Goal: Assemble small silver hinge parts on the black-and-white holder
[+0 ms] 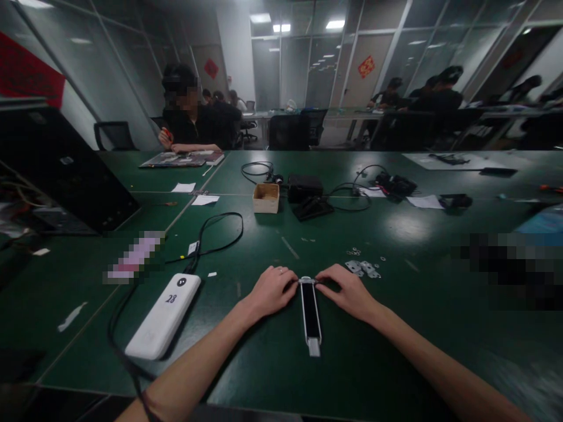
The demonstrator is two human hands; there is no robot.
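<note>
A long narrow black strip with a pale metal frame point(311, 313) lies on the green table point(264, 369), its length running away from me. My left hand point(274, 289) pinches the left side of the metal piece point(307, 281) at its far end. On the other side, my right hand point(345, 289) has its thumb and fingertips closed at the same piece's right side. Just beyond my right hand are several flat metal plates point(363, 268) and small rings point(353, 252).
A white power bank point(163, 316) with black cables lies left of my left forearm. Farther back stand a small open box point(266, 198) and a black box point(305, 189). A computer case point(65, 167) is at the left; a person point(191, 120) sits across the table.
</note>
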